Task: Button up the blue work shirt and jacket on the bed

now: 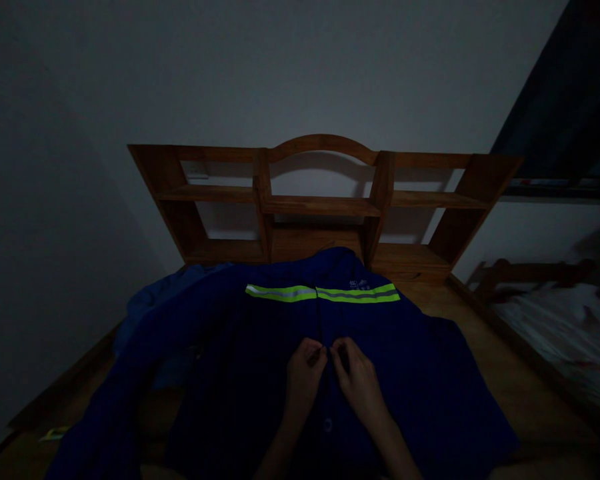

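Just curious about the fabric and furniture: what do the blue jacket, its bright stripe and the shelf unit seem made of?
The jacket looks like matt woven cloth, from its soft folds; the exact fibre can't be told. The stripe is probably reflective tape: yellow-green with a greyish centre. The shelf unit appears wooden, perhaps varnished, from its warm brown boards; veneer is possible.

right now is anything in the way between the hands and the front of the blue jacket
Nothing visible is: the left hand and right hand both pinch at the front of the blue jacket.
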`<action>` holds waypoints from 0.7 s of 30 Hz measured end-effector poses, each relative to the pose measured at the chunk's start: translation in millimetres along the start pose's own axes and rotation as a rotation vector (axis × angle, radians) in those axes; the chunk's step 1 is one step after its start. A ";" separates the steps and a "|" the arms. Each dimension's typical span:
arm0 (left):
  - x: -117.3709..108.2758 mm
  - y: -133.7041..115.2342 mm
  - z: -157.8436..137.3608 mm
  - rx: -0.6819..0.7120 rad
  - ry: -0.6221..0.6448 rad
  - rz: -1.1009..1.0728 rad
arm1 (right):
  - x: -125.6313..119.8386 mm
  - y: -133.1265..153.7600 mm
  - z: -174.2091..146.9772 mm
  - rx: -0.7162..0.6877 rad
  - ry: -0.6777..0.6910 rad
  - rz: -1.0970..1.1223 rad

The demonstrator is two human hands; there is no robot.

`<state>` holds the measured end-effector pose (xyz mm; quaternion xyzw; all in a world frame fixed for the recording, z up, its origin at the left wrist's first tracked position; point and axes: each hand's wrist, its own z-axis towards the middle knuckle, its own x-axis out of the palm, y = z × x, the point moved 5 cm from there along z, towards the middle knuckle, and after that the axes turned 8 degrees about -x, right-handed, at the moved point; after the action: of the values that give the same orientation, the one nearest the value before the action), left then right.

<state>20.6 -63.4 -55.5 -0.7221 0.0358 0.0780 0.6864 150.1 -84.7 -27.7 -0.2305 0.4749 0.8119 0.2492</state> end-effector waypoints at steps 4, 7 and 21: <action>-0.2 1.5 0.2 0.031 -0.019 0.036 | 1.4 -1.6 -0.5 -0.010 0.016 -0.019; -0.4 3.5 0.5 0.027 -0.032 0.062 | 4.4 -3.7 -0.7 -0.019 0.041 -0.037; 3.4 -6.5 -3.8 0.077 0.006 0.091 | -0.4 -18.2 1.0 0.140 0.018 0.301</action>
<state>25.2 -66.6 -49.5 -0.6930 0.0736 0.1053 0.7094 161.6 -76.1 -38.9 -0.1462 0.5618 0.8028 0.1359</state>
